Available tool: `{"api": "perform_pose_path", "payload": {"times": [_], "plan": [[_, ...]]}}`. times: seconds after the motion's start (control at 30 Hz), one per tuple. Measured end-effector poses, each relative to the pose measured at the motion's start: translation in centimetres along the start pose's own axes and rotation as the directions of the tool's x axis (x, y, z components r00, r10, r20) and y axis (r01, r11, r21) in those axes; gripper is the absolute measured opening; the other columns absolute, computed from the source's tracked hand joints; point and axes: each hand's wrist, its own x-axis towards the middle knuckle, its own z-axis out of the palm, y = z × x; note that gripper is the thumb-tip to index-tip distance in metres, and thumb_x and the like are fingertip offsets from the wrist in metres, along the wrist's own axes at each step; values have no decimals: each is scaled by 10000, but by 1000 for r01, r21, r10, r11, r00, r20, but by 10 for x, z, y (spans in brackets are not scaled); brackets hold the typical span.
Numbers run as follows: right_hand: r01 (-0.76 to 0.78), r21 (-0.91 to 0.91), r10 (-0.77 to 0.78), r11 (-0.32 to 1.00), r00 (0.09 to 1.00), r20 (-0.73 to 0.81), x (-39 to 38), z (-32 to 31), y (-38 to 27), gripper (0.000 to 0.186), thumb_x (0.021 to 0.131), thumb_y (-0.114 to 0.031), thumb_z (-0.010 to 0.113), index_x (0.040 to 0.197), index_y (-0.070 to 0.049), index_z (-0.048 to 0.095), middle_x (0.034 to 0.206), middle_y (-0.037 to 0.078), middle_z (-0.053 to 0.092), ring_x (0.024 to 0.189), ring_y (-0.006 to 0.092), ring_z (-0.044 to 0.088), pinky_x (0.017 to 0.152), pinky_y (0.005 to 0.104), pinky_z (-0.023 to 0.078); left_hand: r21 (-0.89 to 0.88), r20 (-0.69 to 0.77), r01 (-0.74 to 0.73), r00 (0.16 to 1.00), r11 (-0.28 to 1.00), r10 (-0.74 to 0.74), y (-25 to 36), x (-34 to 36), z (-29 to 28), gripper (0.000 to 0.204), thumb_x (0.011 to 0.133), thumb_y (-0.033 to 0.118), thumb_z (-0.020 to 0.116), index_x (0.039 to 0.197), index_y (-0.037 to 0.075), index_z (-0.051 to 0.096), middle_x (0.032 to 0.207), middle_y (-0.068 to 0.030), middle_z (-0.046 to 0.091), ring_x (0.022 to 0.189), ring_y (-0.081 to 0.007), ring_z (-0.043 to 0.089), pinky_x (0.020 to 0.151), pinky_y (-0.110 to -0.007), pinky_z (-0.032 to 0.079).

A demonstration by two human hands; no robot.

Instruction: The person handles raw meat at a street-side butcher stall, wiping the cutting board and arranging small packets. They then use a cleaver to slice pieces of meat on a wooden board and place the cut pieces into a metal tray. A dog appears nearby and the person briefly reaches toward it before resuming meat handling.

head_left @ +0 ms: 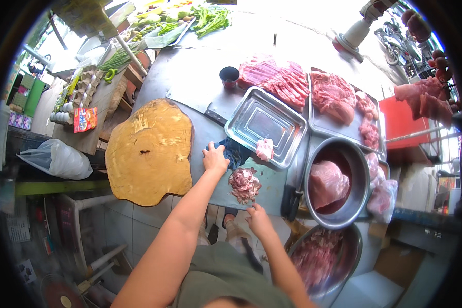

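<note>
My left hand grips the left edge of a crumpled dark blue cloth on the metal table. A pile of chopped pinkish meat lies just nearer to me than the cloth. At the table's front edge, below that pile, is my right hand; its fingers are apart and I see nothing in them. Beyond the cloth sits a rectangular metal tray with one pale piece of meat in its near corner. A knife's dark handle shows at the tray's left side.
To the left stands a thick round wooden chopping block. A metal pot with a big meat chunk is at right, above a basin of meat. Black-handled tools lie beside the pot. Meat slabs and a dark cup stand farther back.
</note>
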Motion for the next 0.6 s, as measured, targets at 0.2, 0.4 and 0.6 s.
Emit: {"api": "perform_pose_path", "payload": {"times": [0.2, 0.4, 0.6], "plan": [[75, 9, -74, 997, 997, -37, 25, -23, -13, 318, 763, -40, 702, 1079, -22, 666, 1271, 207, 568, 1136, 397, 557, 965, 437, 475, 150, 6, -114, 993, 982, 114, -27, -31, 0, 361, 742, 144, 769, 1080, 160, 642, 1353, -123, 443, 1168, -403, 487, 927, -465, 513], [310, 19, -294, 951, 917, -269, 105, -23, -51, 412, 812, 14, 555, 1218, -27, 615, 1304, 213, 556, 1162, 395, 545, 989, 421, 461, -61, -4, -148, 989, 987, 148, -42, -38, 7, 384, 724, 39, 723, 1077, 162, 633, 1414, -161, 422, 1197, -442, 477, 982, -463, 479], [298, -424, -390, 855, 909, -147, 187, 4, -65, 414, 865, -136, 552, 1272, -180, 608, 1372, 153, 513, 1233, 377, 477, 936, 489, 452, -422, -280, -255, 949, 870, 143, -44, -48, -26, 284, 692, 72, 631, 967, 132, 662, 1193, -246, 554, 1096, -419, 551, 968, -454, 456]]}}
